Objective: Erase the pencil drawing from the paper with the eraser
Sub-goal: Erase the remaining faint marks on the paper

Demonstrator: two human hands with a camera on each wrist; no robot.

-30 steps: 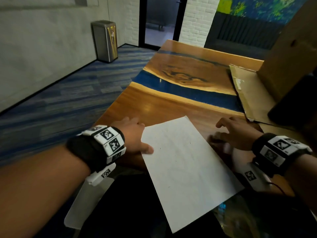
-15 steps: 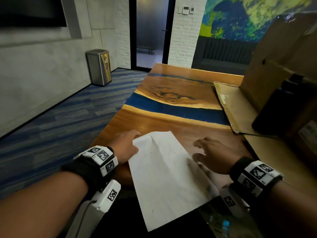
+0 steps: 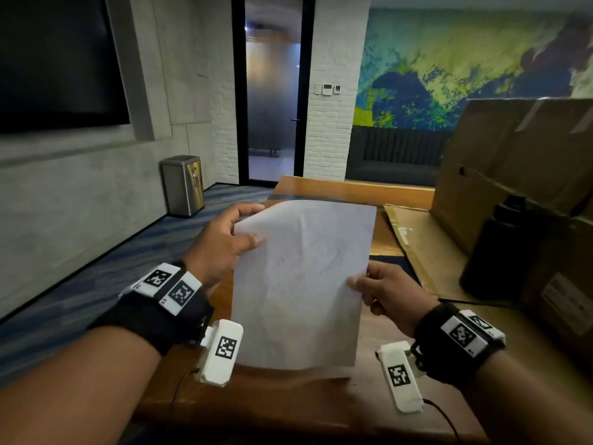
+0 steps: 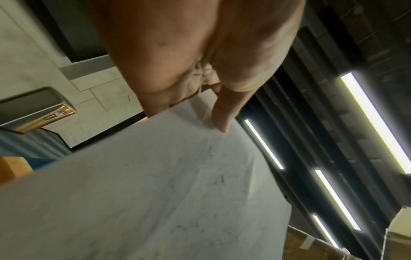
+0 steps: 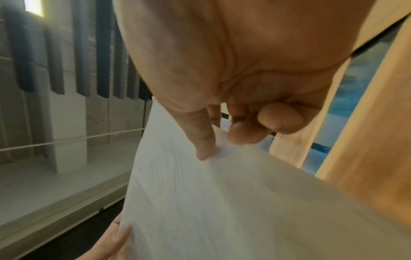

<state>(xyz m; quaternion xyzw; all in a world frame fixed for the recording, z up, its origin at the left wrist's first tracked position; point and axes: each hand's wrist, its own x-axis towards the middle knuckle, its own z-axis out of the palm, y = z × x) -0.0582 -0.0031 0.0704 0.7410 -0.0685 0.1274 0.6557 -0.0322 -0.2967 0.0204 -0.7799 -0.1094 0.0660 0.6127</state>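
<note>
Left hand pinches the upper left edge of the paper, thumb on the near face, fingers curled behind. Right hand pinches the right edge lower down, thumb on the front; the right wrist view shows two fingertips tucked behind the sheet. Both grips are at the margins, clear of the marks.

Change: half a second ago the sheet lay flat on the table with both hands resting on or beside it. Now it is lifted off the wood and held up, tilted toward the face, slightly bowed with a soft crease near the top.

Faint grey pencil strokes show mid-sheet; the left wrist view picks up scattered short marks and smudging. Whether these are leftover lines or crumbs, I cannot tell.

Eraser: not visible in any view. Neither hand holds it.

Judgement: rubbing is paused and this reads as an inspection of the result, or tipping debris off. Traces remain, so the task looks close to done but not clean. More erasing would need the sheet flat again and the eraser found.

Beyond: cardboard box and dark bottle stand at right on the table.
</note>
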